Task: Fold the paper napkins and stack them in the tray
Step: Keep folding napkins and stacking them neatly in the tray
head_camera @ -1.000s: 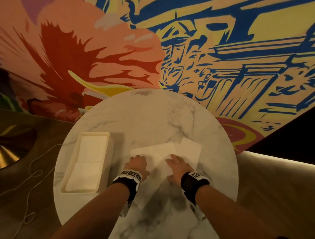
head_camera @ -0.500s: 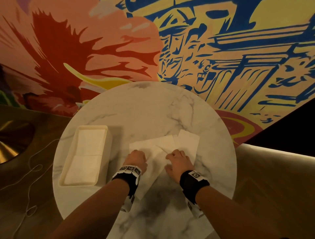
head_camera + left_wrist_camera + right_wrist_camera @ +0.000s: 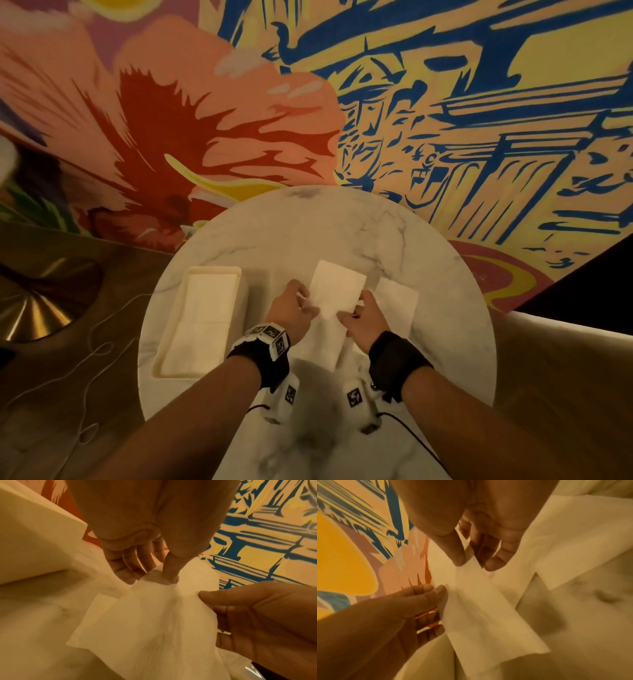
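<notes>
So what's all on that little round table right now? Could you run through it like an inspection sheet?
Surface: round marble table, white with grey veins.
Job's things: cream tray at the left holding folded napkins; one held napkin lifted between both hands; another spare napkin lying flat to its right.
Clutter: nothing seen.
Hands: left hand pinches the held napkin's left edge, right hand pinches its right edge; both wear black wrist straps.
Cables: thin white cord on the floor at left; black lead from the right wrist unit.
Surroundings: colourful mural behind; brass table base at left.
</notes>
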`<move>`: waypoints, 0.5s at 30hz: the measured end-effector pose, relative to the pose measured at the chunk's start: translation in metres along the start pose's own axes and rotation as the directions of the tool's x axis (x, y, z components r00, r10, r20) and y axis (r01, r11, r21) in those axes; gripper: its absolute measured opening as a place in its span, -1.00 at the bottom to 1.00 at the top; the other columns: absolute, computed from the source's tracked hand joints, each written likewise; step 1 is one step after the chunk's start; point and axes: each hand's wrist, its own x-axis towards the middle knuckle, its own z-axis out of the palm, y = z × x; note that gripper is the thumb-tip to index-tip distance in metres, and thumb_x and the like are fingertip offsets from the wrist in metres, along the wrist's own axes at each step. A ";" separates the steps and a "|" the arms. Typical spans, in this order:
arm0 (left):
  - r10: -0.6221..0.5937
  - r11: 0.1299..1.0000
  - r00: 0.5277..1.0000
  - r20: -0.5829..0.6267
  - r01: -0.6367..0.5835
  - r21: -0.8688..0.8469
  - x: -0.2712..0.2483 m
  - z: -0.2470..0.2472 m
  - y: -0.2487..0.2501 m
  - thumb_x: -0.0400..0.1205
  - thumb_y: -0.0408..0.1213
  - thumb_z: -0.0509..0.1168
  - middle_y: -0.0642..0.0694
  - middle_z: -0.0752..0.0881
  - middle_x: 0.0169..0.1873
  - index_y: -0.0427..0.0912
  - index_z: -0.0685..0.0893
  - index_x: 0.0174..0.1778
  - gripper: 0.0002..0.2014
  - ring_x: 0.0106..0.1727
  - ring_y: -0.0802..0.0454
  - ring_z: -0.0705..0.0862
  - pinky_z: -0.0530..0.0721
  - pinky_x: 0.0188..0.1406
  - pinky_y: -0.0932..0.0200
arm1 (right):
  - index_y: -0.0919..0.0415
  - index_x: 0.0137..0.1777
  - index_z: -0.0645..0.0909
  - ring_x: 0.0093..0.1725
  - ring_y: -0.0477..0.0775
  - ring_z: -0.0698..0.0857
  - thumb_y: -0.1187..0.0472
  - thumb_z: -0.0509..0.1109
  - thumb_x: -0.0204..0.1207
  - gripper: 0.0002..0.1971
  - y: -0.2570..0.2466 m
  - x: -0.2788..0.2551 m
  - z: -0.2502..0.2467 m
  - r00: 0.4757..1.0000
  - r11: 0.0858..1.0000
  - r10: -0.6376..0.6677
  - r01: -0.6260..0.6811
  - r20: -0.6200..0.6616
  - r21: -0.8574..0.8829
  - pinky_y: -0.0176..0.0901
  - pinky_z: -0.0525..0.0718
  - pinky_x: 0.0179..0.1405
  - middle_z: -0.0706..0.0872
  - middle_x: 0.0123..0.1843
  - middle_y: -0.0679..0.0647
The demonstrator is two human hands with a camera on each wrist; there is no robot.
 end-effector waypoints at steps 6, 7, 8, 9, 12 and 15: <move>0.007 0.991 0.997 -0.071 -0.017 -0.135 -0.010 -0.030 0.008 0.63 -0.23 0.44 -0.11 0.72 -0.12 -0.04 0.55 0.06 -0.80 -0.25 0.07 0.63 0.55 -0.37 0.27 | 0.02 0.37 0.34 -0.08 0.09 0.73 0.21 0.43 0.60 -0.57 -0.030 -0.001 0.004 0.995 0.990 -0.079 0.086 -0.064 0.114 -0.13 0.68 -0.26 0.78 0.01 0.17; 0.010 0.991 0.995 -0.098 -0.023 -0.133 -0.011 -0.035 0.009 0.64 -0.21 0.44 -0.09 0.73 -0.11 -0.06 0.56 0.05 -0.82 -0.25 0.08 0.63 0.51 -0.40 0.29 | -0.05 0.39 0.30 -0.08 0.07 0.72 0.17 0.46 0.59 -0.52 -0.034 -0.003 0.006 0.995 0.989 -0.093 0.097 -0.044 0.112 -0.13 0.67 -0.24 0.77 0.00 0.15; 0.017 0.990 0.991 -0.129 -0.034 -0.136 -0.012 -0.039 0.009 0.64 -0.19 0.43 -0.08 0.73 -0.12 -0.08 0.58 0.03 -0.84 -0.23 0.07 0.64 0.49 -0.41 0.29 | -0.11 0.40 0.26 -0.08 0.05 0.72 0.17 0.48 0.57 -0.46 -0.037 -0.005 0.007 0.993 0.989 -0.114 0.114 -0.009 0.092 -0.15 0.65 -0.23 0.78 0.00 0.13; 0.025 0.988 0.987 -0.158 -0.049 -0.148 -0.012 -0.043 0.010 0.64 -0.18 0.43 -0.06 0.73 -0.14 -0.08 0.59 -0.01 -0.86 -0.21 0.03 0.66 0.50 -0.39 0.28 | -0.16 0.41 0.22 -0.10 0.02 0.72 0.19 0.49 0.56 -0.41 -0.040 -0.008 0.009 0.990 0.988 -0.140 0.138 0.026 0.062 -0.21 0.64 -0.25 0.80 -0.02 0.12; 0.057 0.979 0.982 -0.179 -0.090 -0.185 -0.014 -0.052 0.010 0.61 -0.17 0.46 -0.01 0.72 -0.15 -0.01 0.59 -0.10 -0.85 -0.15 -0.01 0.68 0.55 -0.30 0.21 | -0.13 0.38 0.27 -0.18 0.01 0.75 0.26 0.49 0.55 -0.43 -0.043 -0.009 0.016 0.978 0.978 -0.207 0.208 0.025 -0.009 -0.28 0.60 -0.27 0.83 -0.07 0.15; 0.106 0.977 0.991 -0.087 -0.120 -0.176 -0.020 -0.062 0.010 0.59 -0.24 0.49 0.00 0.68 -0.17 -0.02 0.66 0.08 -0.80 -0.20 0.11 0.64 0.53 -0.37 0.40 | -0.17 0.26 0.38 -0.14 0.14 0.74 0.23 0.51 0.52 -0.54 -0.052 -0.008 0.018 0.971 0.971 -0.234 0.236 -0.047 0.025 -0.18 0.62 -0.22 0.79 -0.04 0.22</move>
